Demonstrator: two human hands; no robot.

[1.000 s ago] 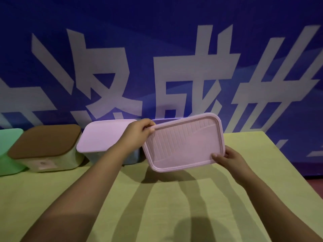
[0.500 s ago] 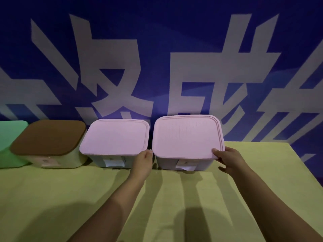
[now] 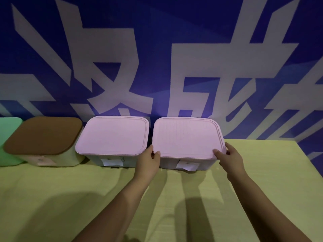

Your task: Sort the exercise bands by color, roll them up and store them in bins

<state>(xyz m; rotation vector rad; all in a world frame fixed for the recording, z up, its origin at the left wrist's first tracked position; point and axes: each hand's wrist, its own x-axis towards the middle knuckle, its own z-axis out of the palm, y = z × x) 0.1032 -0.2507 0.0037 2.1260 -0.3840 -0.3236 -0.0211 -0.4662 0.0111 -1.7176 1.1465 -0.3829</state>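
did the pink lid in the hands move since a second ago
Yes. The pink lid came down from tilted in the air onto the right bin, level beside the other pink-lidded bin.

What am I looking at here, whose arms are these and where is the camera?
The camera sits on a person's head and looks forward and down, so the two bare arms reaching in from below are that person's own. No machine is involved.

On the yellow table, against a blue wall with large pale characters, stand four bins in a row: a green one cut off at the left edge, one with a brown lid, and two with pink lids. The left hand and the right hand grip the front corners of the right pink lid, which lies flat on its bin. The other pink lid is untouched. A paper label hangs on the front of each pink-lidded bin. No exercise bands are visible.
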